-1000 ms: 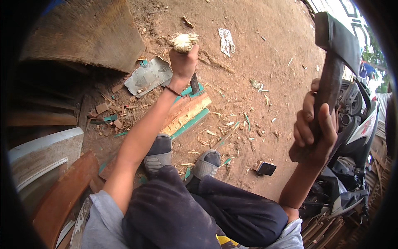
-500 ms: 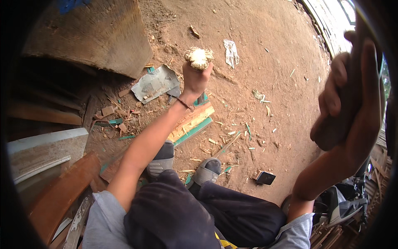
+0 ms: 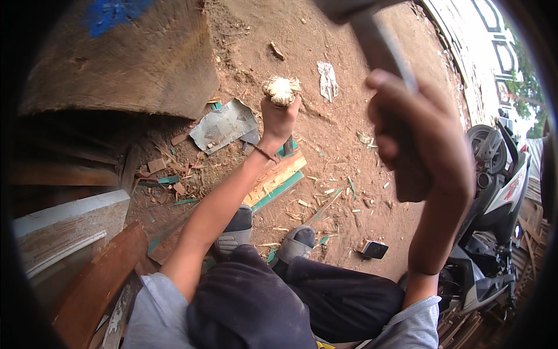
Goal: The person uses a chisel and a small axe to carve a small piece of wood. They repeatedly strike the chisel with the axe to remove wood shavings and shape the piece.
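Note:
My left hand (image 3: 280,119) grips a tool upright, probably a chisel; its pale, frayed wooden top (image 3: 281,91) shows above the fist and much of the shaft is hidden. Its lower end stands at a splintered, green-edged board (image 3: 264,187) on the dirt near my feet. My right hand (image 3: 424,136), blurred, is raised at the right, wrapped round the dark handle of an axe-like hammer (image 3: 346,9), whose head is cut off at the top of the picture.
Sandalled feet (image 3: 296,244) flank the board's near end. A large weathered wooden slab (image 3: 116,58) is top left, wooden panels (image 3: 87,273) lower left. A metal sheet (image 3: 224,126), scraps and a small black device (image 3: 374,249) lie on the ground. A motorbike (image 3: 488,209) stands right.
My right hand first rose out to the upper right with the hammer, then came leftward, its head now over the top middle. My left hand sits slightly lower and right in view.

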A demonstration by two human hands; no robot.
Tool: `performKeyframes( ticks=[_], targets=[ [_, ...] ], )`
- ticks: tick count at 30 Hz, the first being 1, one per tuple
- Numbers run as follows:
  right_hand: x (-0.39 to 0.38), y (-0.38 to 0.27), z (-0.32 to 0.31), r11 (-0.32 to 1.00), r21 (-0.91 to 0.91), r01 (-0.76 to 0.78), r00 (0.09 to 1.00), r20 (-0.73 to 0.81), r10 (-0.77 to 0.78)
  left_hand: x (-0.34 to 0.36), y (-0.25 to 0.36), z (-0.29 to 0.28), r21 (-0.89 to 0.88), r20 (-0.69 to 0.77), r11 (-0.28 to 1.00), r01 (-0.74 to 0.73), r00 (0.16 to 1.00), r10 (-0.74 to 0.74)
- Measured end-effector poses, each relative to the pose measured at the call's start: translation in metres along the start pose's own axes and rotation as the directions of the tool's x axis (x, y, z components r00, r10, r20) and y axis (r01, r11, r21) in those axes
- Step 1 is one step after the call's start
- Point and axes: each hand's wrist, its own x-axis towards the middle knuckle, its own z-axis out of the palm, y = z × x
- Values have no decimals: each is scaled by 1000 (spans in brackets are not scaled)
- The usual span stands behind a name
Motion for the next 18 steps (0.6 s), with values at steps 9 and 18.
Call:
performKeyframes(
  ticks=[9, 18],
  targets=[
    [39, 57, 20, 936, -340, 93, 983, 178, -33, 2, -4, -1, 146, -50, 932, -331, 939, 342],
    [25, 84, 19, 969, 33, -244, 937, 265, 227, 42, -31, -20, -359, 48, 696, 622, 757, -652]
  ],
)
